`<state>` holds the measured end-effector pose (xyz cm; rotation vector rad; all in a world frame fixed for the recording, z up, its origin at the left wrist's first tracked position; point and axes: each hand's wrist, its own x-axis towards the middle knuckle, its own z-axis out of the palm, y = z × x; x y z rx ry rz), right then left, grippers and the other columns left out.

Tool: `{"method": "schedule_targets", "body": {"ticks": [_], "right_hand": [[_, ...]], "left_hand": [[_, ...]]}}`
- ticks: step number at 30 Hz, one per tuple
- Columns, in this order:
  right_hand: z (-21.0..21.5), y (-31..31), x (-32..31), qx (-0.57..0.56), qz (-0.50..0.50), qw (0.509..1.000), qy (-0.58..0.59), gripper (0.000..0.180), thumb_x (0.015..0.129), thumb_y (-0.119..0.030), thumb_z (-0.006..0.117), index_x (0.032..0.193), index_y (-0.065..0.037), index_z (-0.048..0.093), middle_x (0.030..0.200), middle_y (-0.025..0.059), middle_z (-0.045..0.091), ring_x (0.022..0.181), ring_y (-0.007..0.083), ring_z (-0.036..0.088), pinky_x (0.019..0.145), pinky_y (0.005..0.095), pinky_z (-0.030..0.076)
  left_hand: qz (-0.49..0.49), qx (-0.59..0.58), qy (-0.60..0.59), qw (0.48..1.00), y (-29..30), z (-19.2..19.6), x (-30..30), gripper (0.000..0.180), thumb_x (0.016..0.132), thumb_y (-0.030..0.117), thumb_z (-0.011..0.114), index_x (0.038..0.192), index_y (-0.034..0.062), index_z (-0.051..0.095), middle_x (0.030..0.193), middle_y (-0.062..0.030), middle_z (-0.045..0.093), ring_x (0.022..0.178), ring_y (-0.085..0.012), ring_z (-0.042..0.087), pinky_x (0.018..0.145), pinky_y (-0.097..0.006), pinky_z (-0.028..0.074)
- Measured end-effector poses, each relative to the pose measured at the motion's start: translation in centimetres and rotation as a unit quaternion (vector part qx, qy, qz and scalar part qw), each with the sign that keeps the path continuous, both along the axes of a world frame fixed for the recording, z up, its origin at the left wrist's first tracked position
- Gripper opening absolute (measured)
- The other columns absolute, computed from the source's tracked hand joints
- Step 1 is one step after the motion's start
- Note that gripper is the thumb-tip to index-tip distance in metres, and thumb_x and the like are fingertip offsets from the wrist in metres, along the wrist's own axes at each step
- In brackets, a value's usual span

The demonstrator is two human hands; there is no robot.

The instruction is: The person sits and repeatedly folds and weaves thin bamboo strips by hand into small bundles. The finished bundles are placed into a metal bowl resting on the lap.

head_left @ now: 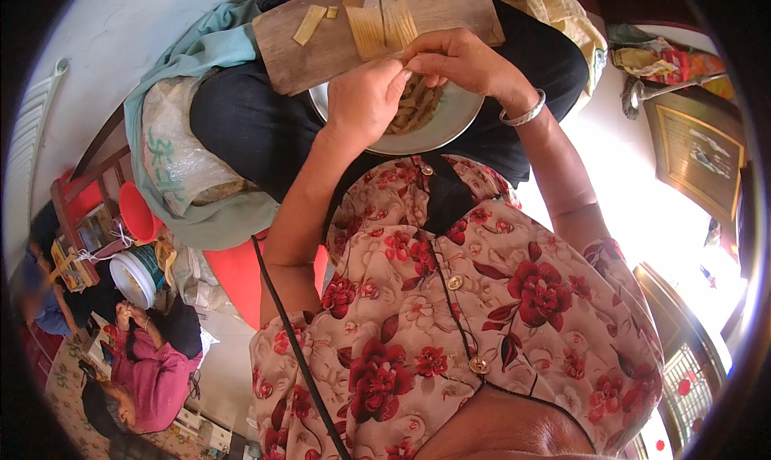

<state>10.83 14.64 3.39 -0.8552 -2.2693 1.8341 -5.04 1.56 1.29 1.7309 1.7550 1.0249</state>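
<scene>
- In the upper middle of the frame we see a thin tan strip [408, 58] pinched between both hands, just above a round metal plate [450, 122] that rests on the person's lap.
- The left hand [365, 98] is curled closed, its fingertips nipping the strip at its lower end; the back of the hand covers the left part of the plate.
- The right hand [458, 58] is also closed, thumb and fingers gripping the same strip from the right — a silver bangle [524, 113] circles its wrist.
- On the plate, under the hands, lies a heap of tan-brown pieces [418, 106]; we cannot tell what they are.
- Just above the hands, touching the plate's upper edge, a wooden board [321, 38] lies across the dark trousers, with several flat pale strips [377, 18] on it.
- Toward the upper left, beside the knee, sits a clear plastic bag [173, 159] wrapped in teal cloth [209, 50].
- At the lower left, well apart, another person in a pink top [157, 376] is near a white bucket [132, 279] and a red bowl [136, 211].
- At the right edge — a framed picture [699, 159].
</scene>
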Motion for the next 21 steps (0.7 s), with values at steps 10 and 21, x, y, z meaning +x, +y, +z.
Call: {"method": "schedule_targets", "body": {"ticks": [10,21], "right_hand": [[-2.7,2.3,-1.7,0.035,-0.153,0.987,0.035,0.02,0.091,-0.021,0.063,0.099,-0.003,0.068,0.071,-0.001,0.059,0.064,0.0068,0.054,0.057,0.023,0.046],[-5.5,1.8,-2.3,0.36,-0.128,0.924,-0.009,0.016,0.084,-0.013,0.064,0.096,-0.002,0.067,0.087,0.0106,0.068,0.08,0.0295,0.064,0.073,0.0365,0.05]], "left_hand": [[0.023,-0.119,-0.349,0.929,4.2,-2.5,-5.4,0.016,0.094,0.008,0.056,0.107,0.0015,0.061,0.079,0.0023,0.058,0.071,-0.0052,0.051,0.061,-0.02,0.04],[0.16,-0.077,-0.06,0.982,5.2,-5.2,-5.7,0.013,0.086,0.015,0.063,0.093,0.0048,0.062,0.076,-0.0133,0.064,0.071,-0.0293,0.061,0.067,-0.037,0.048]]}}
